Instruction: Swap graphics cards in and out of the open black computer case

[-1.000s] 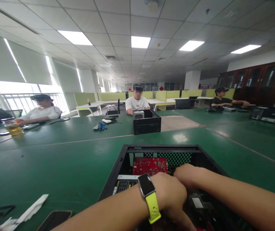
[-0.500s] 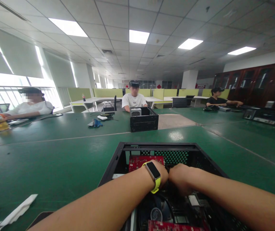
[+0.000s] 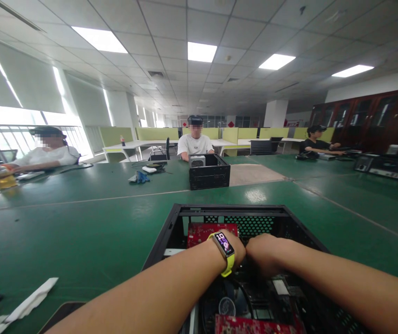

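Observation:
An open black computer case (image 3: 181, 214) lies on the green table in front of me. Both my hands reach down into it, side by side and touching. My left hand (image 3: 238, 250), with a yellow-strapped watch (image 3: 225, 250) on the wrist, bends down inside the case; its fingers are hidden. My right hand (image 3: 266, 254) also curls down into the case, fingers out of sight. A red circuit board (image 3: 205, 232) stands at the case's far wall, just beyond my left hand. Another red board (image 3: 254, 325) and a round fan (image 3: 226, 306) lie below my wrists.
A second black case (image 3: 209, 174) stands farther across the green table (image 3: 80, 222). White paper scraps (image 3: 28, 301) and a dark phone (image 3: 62, 311) lie at the near left. Three people sit at the far side; a drink cup (image 3: 0, 178) stands at the far left.
My view has dropped nearer to the case. Both hands moved deeper toward the far end of the case, and the watch wrist turned so its lit screen faces up.

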Available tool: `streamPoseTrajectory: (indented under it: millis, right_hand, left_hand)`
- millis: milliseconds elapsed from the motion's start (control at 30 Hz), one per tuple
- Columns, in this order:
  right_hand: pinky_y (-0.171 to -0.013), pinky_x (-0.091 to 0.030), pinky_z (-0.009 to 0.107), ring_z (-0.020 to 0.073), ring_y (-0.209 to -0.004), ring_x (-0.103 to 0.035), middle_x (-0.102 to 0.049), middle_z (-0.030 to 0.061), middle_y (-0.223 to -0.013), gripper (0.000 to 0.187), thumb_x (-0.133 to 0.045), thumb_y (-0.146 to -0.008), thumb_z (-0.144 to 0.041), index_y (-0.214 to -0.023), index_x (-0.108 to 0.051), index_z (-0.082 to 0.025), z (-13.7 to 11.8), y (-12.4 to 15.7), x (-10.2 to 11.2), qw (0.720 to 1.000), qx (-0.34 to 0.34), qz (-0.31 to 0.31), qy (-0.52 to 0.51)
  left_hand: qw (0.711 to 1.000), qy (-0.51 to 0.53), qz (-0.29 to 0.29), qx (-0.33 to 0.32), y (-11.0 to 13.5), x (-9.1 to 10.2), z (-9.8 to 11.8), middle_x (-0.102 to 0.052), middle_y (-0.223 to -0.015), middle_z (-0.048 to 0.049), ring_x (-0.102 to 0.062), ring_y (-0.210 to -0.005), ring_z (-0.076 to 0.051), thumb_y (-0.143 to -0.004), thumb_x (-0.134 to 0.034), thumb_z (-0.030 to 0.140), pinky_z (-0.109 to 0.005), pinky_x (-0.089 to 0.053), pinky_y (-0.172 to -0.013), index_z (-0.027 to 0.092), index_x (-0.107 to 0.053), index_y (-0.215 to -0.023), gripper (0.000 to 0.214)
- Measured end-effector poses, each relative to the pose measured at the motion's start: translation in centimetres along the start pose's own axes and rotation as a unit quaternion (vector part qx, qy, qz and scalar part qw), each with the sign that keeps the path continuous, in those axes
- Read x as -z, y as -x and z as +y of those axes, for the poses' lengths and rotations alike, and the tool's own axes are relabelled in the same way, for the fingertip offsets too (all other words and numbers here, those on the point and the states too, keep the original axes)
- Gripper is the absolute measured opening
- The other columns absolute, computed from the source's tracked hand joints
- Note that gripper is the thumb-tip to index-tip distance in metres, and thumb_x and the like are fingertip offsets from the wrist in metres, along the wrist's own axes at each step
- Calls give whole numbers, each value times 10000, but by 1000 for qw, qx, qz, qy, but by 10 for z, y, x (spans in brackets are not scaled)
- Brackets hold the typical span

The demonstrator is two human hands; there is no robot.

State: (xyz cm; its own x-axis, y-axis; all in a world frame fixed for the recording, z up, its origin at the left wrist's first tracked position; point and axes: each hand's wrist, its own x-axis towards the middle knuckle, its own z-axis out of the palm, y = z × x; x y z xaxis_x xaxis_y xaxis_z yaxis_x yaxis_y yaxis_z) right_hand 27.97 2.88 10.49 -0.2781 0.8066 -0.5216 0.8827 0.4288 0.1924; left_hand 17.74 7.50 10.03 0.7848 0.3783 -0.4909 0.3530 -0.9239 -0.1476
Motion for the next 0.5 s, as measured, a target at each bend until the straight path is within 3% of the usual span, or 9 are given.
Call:
streamPoseTrajectory:
  millis: [167, 500]
  right_hand:
    - [-723, -535, 360, 340, -914, -669, -703, 202, -1003, 439, -696, -608, -255, -1007, -706, -73, -2, 0, 2, 1000, -11, -9, 4]
    - [-717, -521, 335, 321, -907, -674, -717, 171, -980, 393, -695, -578, -243, -949, -729, -118, -4, -2, 4, 999, -22, -22, -11]
  left_hand:
    - [999, -26, -38, 10, 4, 5, 3, -720, -926, -174, -668, -857, -314, -589, -745, 243, -415, -554, -725, 96, -699, -983, 423]
    - [998, -36, -38, 19, 5, 5, 4, -724, -927, -152, -669, -882, -285, -536, -789, 280, -342, -543, -738, 145, -714, -954, 446]
